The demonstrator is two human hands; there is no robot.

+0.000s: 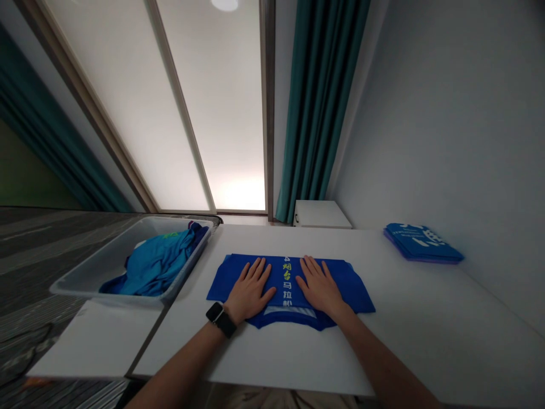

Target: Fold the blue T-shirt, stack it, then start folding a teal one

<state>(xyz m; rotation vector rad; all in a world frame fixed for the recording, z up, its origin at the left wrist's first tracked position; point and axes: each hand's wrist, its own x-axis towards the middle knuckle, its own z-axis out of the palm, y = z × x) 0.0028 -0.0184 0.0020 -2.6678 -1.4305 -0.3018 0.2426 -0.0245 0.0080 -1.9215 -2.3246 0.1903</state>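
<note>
Blue shirt (286,287) between bin (99,258) and stack (421,241)

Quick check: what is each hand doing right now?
Left hand: open, flat on the blue shirt, gripping nothing.
Right hand: open, flat on the same shirt.

Left hand (249,291) and right hand (320,287) hid patches of the blue shirt (353,284) — the yellow lettering (288,279) between them was too small to read. Nearer than the shirt, both forearms (383,369) ran off the frame; left of it, the grey bin (100,264) hid part of its clothes (157,264).
</note>
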